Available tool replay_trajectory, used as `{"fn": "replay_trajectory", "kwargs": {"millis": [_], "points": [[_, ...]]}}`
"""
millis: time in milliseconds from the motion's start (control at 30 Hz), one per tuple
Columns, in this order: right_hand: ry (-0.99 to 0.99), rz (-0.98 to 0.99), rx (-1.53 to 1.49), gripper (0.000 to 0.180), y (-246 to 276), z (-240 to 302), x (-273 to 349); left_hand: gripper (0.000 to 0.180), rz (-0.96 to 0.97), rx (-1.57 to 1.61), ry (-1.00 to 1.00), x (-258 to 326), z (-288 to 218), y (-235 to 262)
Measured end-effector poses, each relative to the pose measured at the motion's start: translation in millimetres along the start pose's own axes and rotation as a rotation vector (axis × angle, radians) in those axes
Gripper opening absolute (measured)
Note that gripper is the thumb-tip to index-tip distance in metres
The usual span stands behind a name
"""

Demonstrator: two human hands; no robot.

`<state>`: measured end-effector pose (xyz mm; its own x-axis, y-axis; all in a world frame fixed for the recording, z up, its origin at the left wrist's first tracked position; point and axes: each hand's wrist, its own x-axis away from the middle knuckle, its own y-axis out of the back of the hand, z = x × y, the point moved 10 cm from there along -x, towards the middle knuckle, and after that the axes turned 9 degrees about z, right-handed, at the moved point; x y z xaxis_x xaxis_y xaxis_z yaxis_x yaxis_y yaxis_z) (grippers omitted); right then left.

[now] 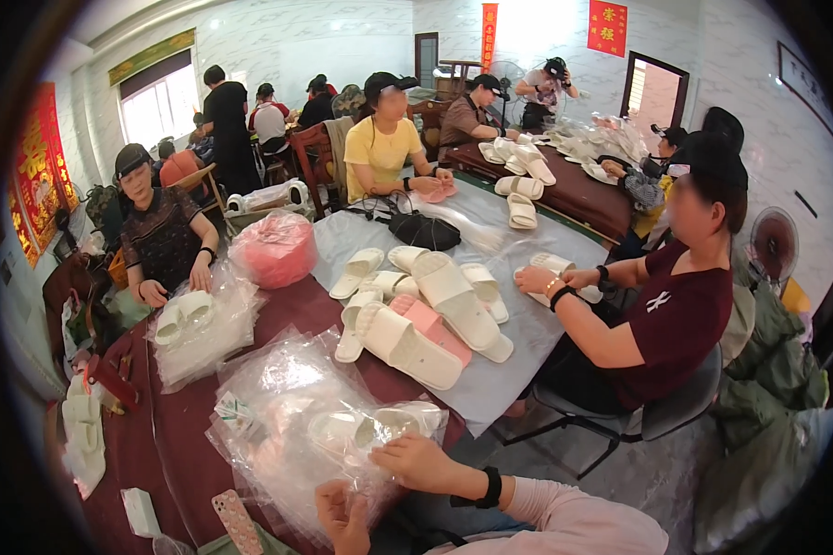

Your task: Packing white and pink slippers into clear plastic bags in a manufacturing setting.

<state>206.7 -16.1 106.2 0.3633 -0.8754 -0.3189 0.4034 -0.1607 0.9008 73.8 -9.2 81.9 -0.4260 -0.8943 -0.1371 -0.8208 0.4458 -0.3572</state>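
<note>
Near the lower edge, my left hand (343,516) has its fingers closed on the edge of a see-through plastic bag. My right hand (418,462), with a black band at the wrist, grips the same plastic bag (342,451) further up. White slippers (385,425) lie inside the plastic, just beyond my right fingers. Beneath and to the left spreads a pile of flat plastic bags (273,398). Further off lies a heap of white slippers (407,344), with a pink slipper (432,330) among them.
A dark red tabletop (171,435) and a grey-covered tabletop (500,393) adjoin. A pink bagged bundle (275,248) stands behind the bags. A phone (236,523) lies near the front edge. At right, a co-worker in dark red (652,324) handles slippers; at left another (169,231) handles bagged slippers.
</note>
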Motion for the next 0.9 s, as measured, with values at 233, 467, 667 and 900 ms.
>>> {"fn": "replay_trajectory", "kwargs": {"millis": [233, 467, 667, 900], "points": [[-0.194, -0.409, -0.189, 0.037, 82, -63, 34, 0.029, 0.18, -0.343, 0.116, -10, -8, -15], [-0.793, -0.693, -0.376, 0.035, 137, -142, 113, 0.03, 0.336, -0.905, 0.078, -4, 15, -8], [-0.343, -1.506, -1.03, 0.029, 198, -153, 151, 0.033, 0.387, -0.982, 0.081, -1, 39, 3], [-0.259, -1.523, -1.331, 0.032, 199, -166, 146, 0.032, 0.433, -1.086, 0.017, 2, 64, 14]]}}
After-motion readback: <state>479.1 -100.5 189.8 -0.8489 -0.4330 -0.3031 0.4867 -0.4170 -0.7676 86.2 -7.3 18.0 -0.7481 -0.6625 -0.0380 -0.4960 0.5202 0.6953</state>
